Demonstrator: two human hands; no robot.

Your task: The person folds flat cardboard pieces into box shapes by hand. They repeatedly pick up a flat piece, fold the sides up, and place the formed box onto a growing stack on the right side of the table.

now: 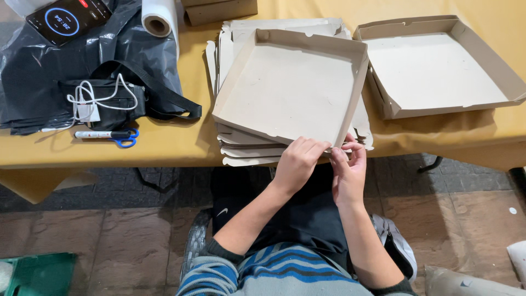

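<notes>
Head view: left hand (296, 161) and right hand (349, 167) pinch the near wall of a grey square cardboard box tray (290, 87), half-formed atop the flat blank stack (249, 153). One finished tray (438, 66) sits right of it; many blanks remain.

Phone (68, 19), scissors (125, 139), marker (101, 134), poss. film roll (159, 19).

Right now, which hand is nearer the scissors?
Left. The left hand grips the near edge of the half-folded box, on the scissors' side; the right hand is beyond it, farther away.
</notes>
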